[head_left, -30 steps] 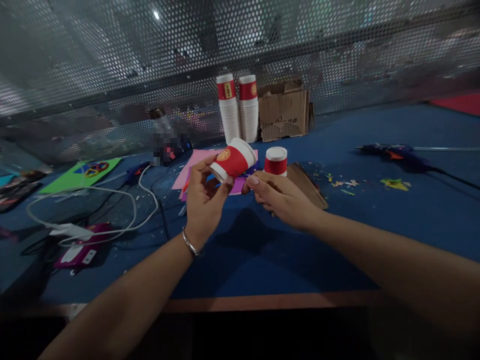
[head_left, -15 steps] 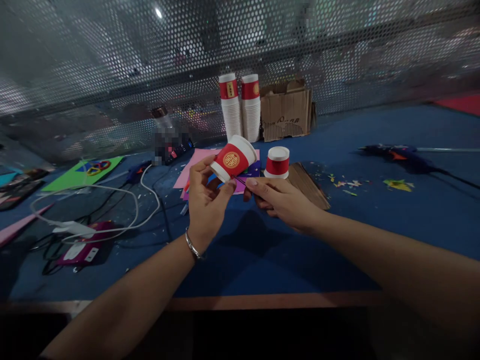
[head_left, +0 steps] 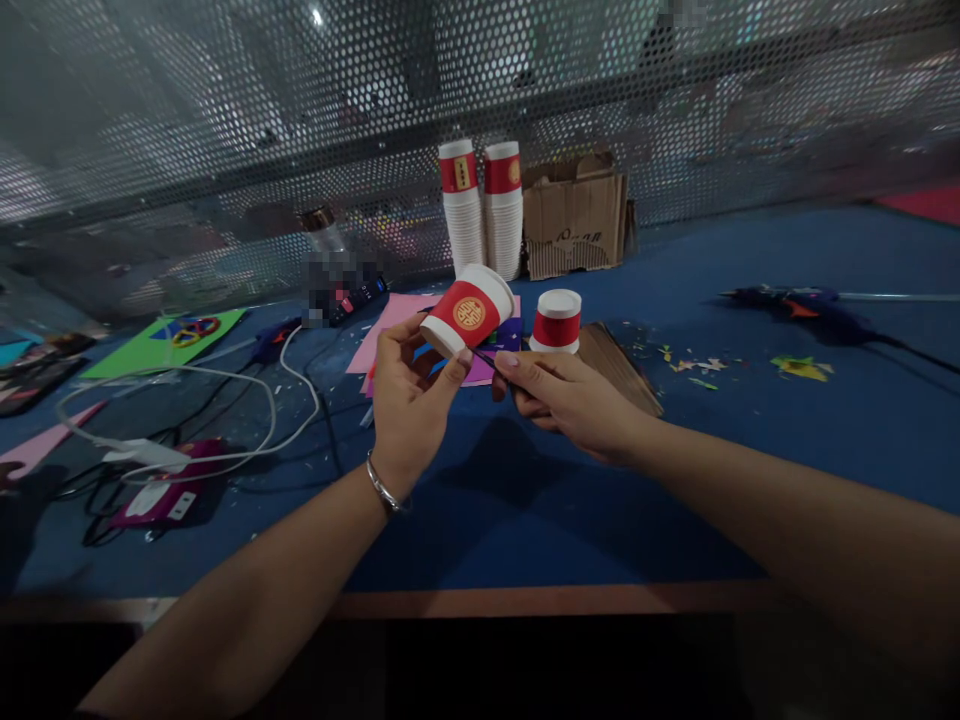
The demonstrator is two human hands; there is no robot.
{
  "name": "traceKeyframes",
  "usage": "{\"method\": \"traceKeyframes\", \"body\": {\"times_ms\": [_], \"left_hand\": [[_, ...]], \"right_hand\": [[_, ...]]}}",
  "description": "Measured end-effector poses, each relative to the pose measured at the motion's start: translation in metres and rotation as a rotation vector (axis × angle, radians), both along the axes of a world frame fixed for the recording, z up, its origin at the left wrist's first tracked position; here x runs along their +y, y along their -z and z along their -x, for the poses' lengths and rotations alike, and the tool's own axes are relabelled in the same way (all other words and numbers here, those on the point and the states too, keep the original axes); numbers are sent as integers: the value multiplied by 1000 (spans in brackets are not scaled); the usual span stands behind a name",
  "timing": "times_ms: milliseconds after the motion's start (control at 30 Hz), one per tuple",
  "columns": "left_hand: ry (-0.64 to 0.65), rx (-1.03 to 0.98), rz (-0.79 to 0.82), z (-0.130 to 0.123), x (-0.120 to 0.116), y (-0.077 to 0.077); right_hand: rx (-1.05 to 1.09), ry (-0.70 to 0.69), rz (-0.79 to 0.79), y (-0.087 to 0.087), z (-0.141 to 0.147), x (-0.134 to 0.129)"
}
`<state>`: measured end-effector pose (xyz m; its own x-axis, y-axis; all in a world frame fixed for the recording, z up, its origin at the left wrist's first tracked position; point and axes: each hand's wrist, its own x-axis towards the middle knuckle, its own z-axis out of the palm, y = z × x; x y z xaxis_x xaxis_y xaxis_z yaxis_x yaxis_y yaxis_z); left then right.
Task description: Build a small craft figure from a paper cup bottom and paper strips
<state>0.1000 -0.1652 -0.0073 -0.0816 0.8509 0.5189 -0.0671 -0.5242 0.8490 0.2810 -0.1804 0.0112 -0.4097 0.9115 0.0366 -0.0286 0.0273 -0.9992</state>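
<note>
A red-and-white paper cup [head_left: 472,310] with a gold round emblem is tilted in my left hand [head_left: 416,395], whose fingers and thumb wrap its narrow end. My right hand [head_left: 559,395] is closed on a thin dark tool [head_left: 484,358], its tip at the narrow end of the cup. Most of that tool is hidden in my fingers, so its kind does not show. Just behind my right hand, a second paper cup [head_left: 556,322] stands upside down on the blue table [head_left: 525,540].
Two stacks of paper cups [head_left: 465,225] and a cardboard box [head_left: 574,225] stand by the mesh screen. Glue guns lie right [head_left: 810,305] and left [head_left: 274,342]. Coloured paper [head_left: 382,335], a cardboard piece [head_left: 615,370] and a cabled purple box [head_left: 176,490] surround me. Another person's fingers [head_left: 9,472] show far left.
The emblem on the cup has shifted slightly right as the cup turned a little in my left hand. My right hand has moved slightly right. Another person's fingers have appeared at the left edge.
</note>
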Motion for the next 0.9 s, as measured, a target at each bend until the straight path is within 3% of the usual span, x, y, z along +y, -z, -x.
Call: {"method": "traceKeyframes", "body": {"times_ms": [600,900], "left_hand": [[0,85,42,1,1,1],[-43,128,-14,1,-3,-3]], "right_hand": [[34,55,81,5,2,-2],[62,73,123,3,5,-3]]}}
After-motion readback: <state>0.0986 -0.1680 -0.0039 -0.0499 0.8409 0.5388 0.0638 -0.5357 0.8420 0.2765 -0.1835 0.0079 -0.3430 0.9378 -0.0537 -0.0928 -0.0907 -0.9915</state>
